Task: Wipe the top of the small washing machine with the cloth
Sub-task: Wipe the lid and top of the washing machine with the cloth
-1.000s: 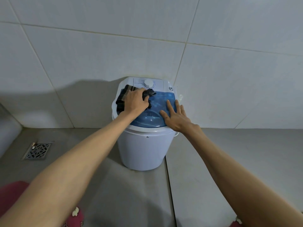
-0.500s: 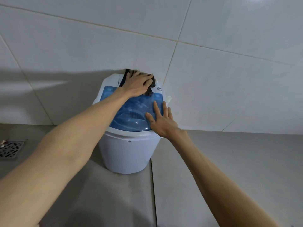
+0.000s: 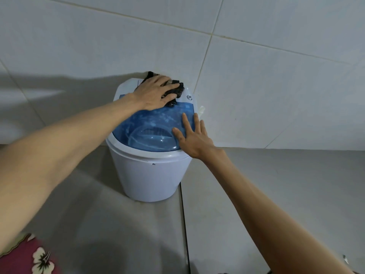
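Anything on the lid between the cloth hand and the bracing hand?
No: only bare blue lid separates the left hand on the cloth from the right hand, head view.

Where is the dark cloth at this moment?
In the head view, the dark cloth lies under the left hand on the washing machine's white rear panel, beside the tiled wall.

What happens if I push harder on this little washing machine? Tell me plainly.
The washing machine looks like light plastic, narrowing toward its base, so it may slide or tip. The right hand flat on the blue lid probably steadies it while the left hand presses the cloth.
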### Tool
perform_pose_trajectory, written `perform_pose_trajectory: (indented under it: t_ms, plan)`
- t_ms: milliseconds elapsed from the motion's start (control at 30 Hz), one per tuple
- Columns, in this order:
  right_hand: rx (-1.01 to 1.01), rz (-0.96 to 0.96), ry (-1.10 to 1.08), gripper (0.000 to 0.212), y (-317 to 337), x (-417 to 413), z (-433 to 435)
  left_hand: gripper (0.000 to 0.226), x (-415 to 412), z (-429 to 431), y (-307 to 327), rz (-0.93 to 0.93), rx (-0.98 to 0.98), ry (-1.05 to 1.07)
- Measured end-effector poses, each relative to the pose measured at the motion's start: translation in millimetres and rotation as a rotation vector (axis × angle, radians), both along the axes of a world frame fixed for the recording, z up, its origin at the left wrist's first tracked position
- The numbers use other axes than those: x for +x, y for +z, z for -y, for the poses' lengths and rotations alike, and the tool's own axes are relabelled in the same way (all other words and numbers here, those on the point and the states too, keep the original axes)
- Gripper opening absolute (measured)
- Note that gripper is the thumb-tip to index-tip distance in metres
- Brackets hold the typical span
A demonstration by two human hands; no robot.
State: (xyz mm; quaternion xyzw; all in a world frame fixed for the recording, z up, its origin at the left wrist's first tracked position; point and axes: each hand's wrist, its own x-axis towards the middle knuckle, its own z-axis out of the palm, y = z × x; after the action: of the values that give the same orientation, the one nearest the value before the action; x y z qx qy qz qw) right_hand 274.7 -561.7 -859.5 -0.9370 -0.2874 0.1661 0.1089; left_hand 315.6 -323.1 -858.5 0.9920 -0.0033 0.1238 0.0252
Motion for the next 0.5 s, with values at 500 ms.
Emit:
perform_pose_trajectory:
  t_ms: [500]
  plan:
    - [-0.063, -0.006, -0.003, 0.072, 9, -2, -2, 0.077, -39, 43, -6, -0.04, -0.275, 0.524]
